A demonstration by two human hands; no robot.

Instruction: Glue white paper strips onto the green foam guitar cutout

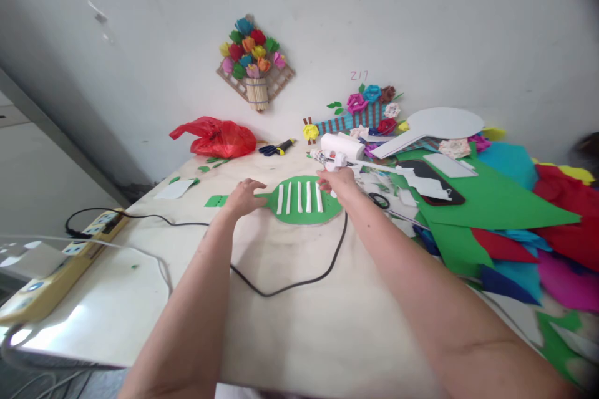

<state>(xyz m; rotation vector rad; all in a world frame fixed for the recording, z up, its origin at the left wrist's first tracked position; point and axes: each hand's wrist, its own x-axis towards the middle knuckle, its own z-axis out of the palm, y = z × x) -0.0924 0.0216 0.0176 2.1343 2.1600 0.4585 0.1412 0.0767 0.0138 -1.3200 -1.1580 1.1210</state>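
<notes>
A green paddle-shaped cutout (303, 215) lies flat on the table, with several white strips (299, 197) set side by side across its round part. Around the cutout's narrow handle is my left hand (244, 197), fingers along one side and thumb along the other. My right hand (340, 181) is closed around a white glue gun (334, 161), held over the right side of the round part, near the rightmost strip. The hand hides part of the gun. A black cord (276, 293) loops over the table below the cutout.
Scissors (277, 148) and a red plastic bag (219, 139) lie at the back. A white paddle-shaped board (444, 121), a dark tablet-like object (433, 184) and coloured sheets (496, 199) crowd the right. A power strip (60, 274) lies along the left edge.
</notes>
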